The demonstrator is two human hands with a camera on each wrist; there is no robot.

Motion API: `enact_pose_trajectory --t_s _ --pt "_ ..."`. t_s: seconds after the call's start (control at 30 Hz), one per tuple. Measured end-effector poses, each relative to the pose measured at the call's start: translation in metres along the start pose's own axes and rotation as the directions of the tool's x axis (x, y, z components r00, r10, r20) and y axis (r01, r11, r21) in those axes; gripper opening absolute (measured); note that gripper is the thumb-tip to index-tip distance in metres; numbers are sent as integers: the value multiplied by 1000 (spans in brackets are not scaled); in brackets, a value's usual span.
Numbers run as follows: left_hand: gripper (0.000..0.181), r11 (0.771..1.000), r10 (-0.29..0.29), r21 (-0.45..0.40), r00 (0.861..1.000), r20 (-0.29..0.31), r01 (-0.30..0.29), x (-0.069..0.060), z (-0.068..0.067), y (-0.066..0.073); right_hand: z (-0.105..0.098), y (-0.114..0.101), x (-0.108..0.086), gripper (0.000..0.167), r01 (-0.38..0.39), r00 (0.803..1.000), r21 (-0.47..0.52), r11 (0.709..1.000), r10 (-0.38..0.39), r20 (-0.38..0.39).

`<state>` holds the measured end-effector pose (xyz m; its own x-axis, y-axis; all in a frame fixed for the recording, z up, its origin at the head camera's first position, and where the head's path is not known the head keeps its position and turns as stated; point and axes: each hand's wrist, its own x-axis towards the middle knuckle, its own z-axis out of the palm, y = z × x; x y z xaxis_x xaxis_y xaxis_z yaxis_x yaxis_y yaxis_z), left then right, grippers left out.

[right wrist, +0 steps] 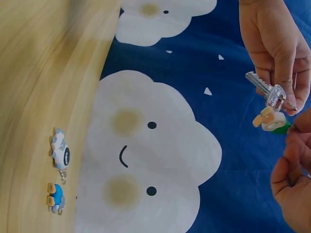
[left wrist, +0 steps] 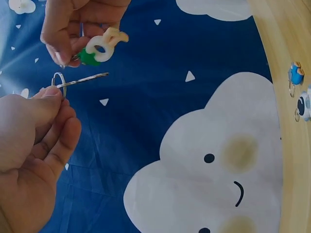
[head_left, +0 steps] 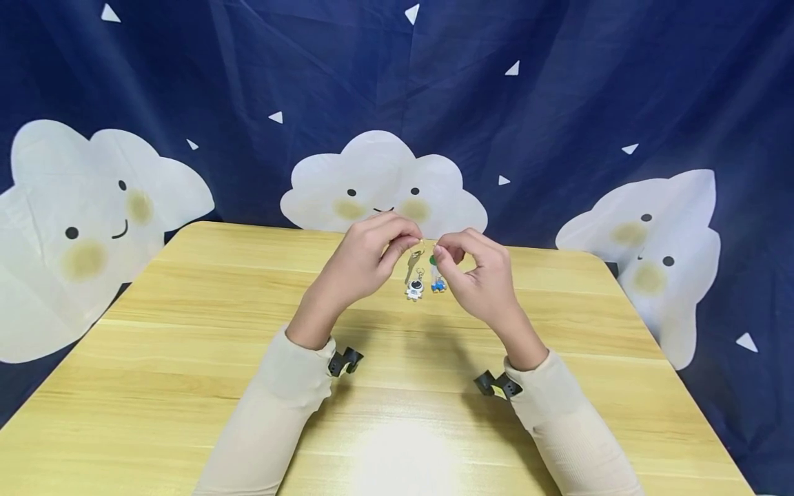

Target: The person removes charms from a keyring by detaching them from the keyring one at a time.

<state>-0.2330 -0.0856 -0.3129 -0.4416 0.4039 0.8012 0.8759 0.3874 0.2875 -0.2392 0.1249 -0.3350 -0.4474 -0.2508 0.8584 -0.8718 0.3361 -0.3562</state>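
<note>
My left hand (head_left: 370,255) pinches a metal split ring (left wrist: 59,82) between thumb and forefinger. A silver key (right wrist: 265,87) hangs from that ring. Facing it, my right hand (head_left: 480,269) pinches the top end of a small charm (left wrist: 99,48), green above, white in the middle, with pale orange feet. The charm's fitting is mostly hidden by the fingertips. Both hands are raised above the table with their fingertips close together. Below them lie a white astronaut charm (head_left: 414,291) and a blue charm with orange feet (head_left: 439,284), each with a small metal ring.
The wooden table (head_left: 186,358) stretches under both arms. Behind its far edge hangs a dark blue cloth (head_left: 347,83) printed with smiling clouds and white triangles. A small black camera (head_left: 345,362) sits at the left wrist and another black camera (head_left: 496,384) at the right.
</note>
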Motion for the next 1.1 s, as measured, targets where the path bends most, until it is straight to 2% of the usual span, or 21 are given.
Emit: enact_pose_trajectory --t_s 0.1,0.2,0.3,0.37,0.47,0.6,0.83,0.97,1.1 --pt "5 999 -35 7 999 33 35 -1 -1 -4 0 4 -2 7 -60 995 -22 998 61 82" --pt "6 996 -84 19 994 73 83 -3 -3 -9 2 8 -3 6 -119 979 -41 992 124 163" --pt "8 988 -152 39 981 119 149 -5 -4 -14 4 12 -5 7 -154 961 -57 986 163 223" --pt "9 978 -205 65 967 148 198 -6 -5 -17 7 15 -6 7 -170 950 -65 983 181 254" --pt "9 963 -268 96 942 200 254 -7 -7 -22 11 21 -8 7 -187 935 -69 980 199 293" --pt "10 946 -322 132 907 273 296 -10 -6 -29 17 27 -11 7 -206 915 -73 976 218 339" --pt "9 911 -413 164 833 369 379 -20 -1 -44 29 40 -19 11 -219 872 -63 974 224 434" --pt "11 897 -441 183 793 420 402 -29 5 -57 37 47 -22 11 -227 832 -72 971 232 503" --pt "13 893 -449 228 753 481 387 -43 12 -71 47 56 -24 11 -209 768 -116 971 237 595"
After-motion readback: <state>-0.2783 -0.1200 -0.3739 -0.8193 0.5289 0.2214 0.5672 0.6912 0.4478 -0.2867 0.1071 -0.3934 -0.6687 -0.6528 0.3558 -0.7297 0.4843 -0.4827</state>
